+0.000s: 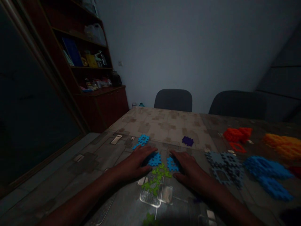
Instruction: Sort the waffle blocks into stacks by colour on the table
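Note:
My left hand [136, 163] lies flat on the table with fingers stretched out, its fingertips resting on a light blue interlocking plastic tile [154, 159]. My right hand [188, 166] lies flat as well, fingers extended, touching another light blue tile [172, 164]. Between the two hands sit green tiles [156, 179] joined together. Further back are more light blue tiles [142, 140] and a purple tile [187, 141].
The table [164, 122] has a patterned cover. To the right lie grey tiles [223, 166], a blue pile [268, 175], red pieces [237, 135] and orange pieces [282, 144]. Two dark chairs [173, 99] stand behind. A wooden shelf unit [94, 78] is on the left.

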### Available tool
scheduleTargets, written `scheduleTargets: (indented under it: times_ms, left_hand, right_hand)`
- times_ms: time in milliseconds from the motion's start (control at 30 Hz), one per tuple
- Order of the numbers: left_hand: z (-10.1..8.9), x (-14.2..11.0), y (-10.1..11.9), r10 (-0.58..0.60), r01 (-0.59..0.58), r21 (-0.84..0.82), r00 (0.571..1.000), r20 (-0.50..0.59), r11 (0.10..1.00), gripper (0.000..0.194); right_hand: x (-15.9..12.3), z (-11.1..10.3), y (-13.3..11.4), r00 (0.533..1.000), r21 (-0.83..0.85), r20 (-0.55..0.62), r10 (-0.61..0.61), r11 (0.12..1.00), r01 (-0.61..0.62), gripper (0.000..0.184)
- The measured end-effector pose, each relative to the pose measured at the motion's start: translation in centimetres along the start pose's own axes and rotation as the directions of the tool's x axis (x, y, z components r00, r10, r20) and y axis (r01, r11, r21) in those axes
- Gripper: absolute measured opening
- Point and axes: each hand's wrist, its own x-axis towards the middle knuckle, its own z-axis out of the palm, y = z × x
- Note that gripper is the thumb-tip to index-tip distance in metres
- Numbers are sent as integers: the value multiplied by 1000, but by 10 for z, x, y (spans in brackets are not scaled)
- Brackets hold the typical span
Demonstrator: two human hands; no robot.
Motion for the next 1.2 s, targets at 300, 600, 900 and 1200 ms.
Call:
scheduleTargets:
  times_ms: [300,600,900,1200]
  left_hand:
    - [-6,-1,7,-79,74,-37,980,-183,997,69]
    - [37,-13,81,3,-4,119,1000,6,993,86]
    - [5,-7,50,-29,46,60,966,-256,997,32]
    - [-1,3,-3,-41,50,186,998,-56,981,58]
  right_hand:
    - [1,-8,6,997,-47,-69,18,999,-21,77]
    - [-6,-34,19,972,-13,-227,69,997,-74,73]
    - [-26,-27,-7,992,-72,-117,55,995,-63,77]
    - [-50,13,-40,999,-162,23,39,986,-35,81]
